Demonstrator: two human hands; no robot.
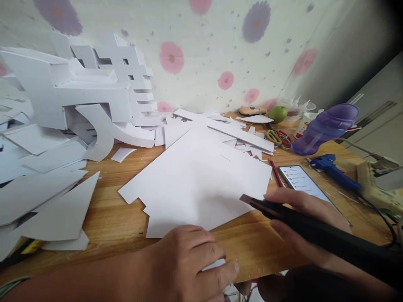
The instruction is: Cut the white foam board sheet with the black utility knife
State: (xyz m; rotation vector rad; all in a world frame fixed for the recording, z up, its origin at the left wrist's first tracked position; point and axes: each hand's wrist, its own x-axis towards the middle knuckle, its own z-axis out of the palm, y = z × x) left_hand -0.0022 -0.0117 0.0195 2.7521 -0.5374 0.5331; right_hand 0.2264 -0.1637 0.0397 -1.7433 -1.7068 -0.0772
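Note:
My right hand (308, 222) grips a black utility knife (296, 222) with its blade out, pointing left. The blade tip hovers over or rests near the right side of a large white board sheet (185, 180); whether it touches cannot be told. The sheet lies flat, with a stepped notch at its left front corner and short cut or drawn lines at the right. At the table's front edge, my left hand (189, 264) is closed with bent fingers. A small white piece (214, 265) shows between them.
A white board model (91, 88) stands at the back left above stacked white offcuts (40, 167). At right are a phone (304, 184), red pencil (276, 173), blue glue gun (335, 170), purple bottle (324, 128), scissors (279, 138), a power strip (378, 188) and a green fruit (277, 114).

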